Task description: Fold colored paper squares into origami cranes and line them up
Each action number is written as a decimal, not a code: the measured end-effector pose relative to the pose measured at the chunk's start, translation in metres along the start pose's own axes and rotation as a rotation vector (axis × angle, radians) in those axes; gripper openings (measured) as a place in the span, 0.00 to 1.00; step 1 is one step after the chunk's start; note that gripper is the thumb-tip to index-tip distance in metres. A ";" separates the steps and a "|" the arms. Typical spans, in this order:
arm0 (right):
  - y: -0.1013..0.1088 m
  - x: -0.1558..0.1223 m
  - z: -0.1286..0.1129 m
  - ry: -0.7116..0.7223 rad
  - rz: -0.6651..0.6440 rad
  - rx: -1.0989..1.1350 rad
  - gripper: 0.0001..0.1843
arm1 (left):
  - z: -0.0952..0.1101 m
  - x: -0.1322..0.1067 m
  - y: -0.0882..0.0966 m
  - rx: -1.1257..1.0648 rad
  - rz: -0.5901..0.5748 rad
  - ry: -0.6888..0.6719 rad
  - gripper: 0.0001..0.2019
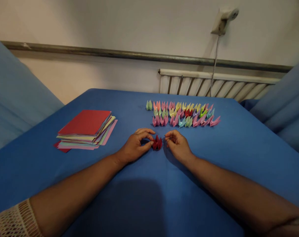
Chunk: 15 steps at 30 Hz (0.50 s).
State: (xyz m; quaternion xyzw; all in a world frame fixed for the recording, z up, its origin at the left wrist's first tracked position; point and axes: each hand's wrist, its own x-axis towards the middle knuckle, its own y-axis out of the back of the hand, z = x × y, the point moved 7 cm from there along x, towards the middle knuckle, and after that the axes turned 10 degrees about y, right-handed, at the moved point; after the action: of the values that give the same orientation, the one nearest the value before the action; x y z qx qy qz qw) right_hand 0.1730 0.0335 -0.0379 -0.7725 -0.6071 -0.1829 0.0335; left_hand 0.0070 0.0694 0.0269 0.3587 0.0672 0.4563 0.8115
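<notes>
A small dark red paper crane (157,143) stands upright on the blue table, between my two hands. Thumb and index fingertip of my left hand (138,144) close on its left edge. My right hand (178,144) is just right of the crane, a small gap away, its fingers loosely curled with thumb and fingertips apart and nothing visible in them. Behind the hands, several folded paper cranes (188,113) in pink, yellow, green, blue, purple and red are lined up in rows.
On the left of the blue table (129,204) lies a stack of coloured paper squares (86,123), red on top, its edges uneven. Beyond the table are a wall with a rail (109,52), a radiator (221,75) and a plugged socket (218,23). Blue curtains (13,92) hang at both sides.
</notes>
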 end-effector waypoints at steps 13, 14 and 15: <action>-0.009 -0.002 -0.011 0.057 -0.114 -0.134 0.07 | -0.068 0.072 0.073 -0.083 0.481 0.338 0.02; -0.010 -0.002 -0.011 0.056 -0.122 -0.145 0.08 | -0.076 0.082 0.073 -0.091 0.495 0.357 0.02; -0.010 -0.003 -0.012 0.055 -0.127 -0.158 0.08 | -0.083 0.092 0.071 -0.097 0.501 0.369 0.03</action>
State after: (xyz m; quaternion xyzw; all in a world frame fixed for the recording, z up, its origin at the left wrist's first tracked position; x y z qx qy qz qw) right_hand 0.1602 0.0300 -0.0296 -0.7274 -0.6375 -0.2530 -0.0226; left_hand -0.0259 0.2081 0.0318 0.2364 0.1009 0.7022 0.6639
